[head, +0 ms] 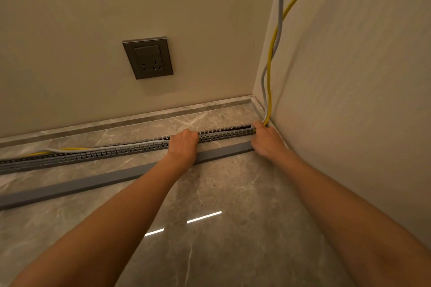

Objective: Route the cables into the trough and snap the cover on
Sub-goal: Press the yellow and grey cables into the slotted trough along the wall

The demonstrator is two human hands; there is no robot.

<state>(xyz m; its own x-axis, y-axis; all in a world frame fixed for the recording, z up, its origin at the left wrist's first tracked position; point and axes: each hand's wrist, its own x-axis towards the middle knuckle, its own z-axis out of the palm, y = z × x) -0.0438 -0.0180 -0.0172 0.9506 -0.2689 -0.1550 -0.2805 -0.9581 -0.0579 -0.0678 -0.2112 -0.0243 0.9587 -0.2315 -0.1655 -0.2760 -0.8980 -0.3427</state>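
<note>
— Nearest us, our two bare forearms reach up from the bottom of the frame across the polished marble floor (210, 193). What are our hands doing?

— Our left hand (183, 145) sits at mid-frame, pressed down on the slotted grey trough (112, 152), fingers curled over its top; whether that grip is clamped on anything we cannot tell. Our right hand (265, 138) is at the trough's right end in the corner, its grip closed on the yellow cable (270, 63) and grey cable (281, 7) where they meet the floor.

— Which way does the trough run?

— Its long axis goes from the left edge of the frame, rising slightly, to the corner at right, roughly parallel to the back wall's skirting (140, 116). The cover (93, 182) lies just below it in the frame, parallel, flat on the floor and apart from it.

— And the cables?

— Both drop from the upper right down the corner, then emerge along the trough's left part. A wall socket (147, 57) sits above centre.
</note>
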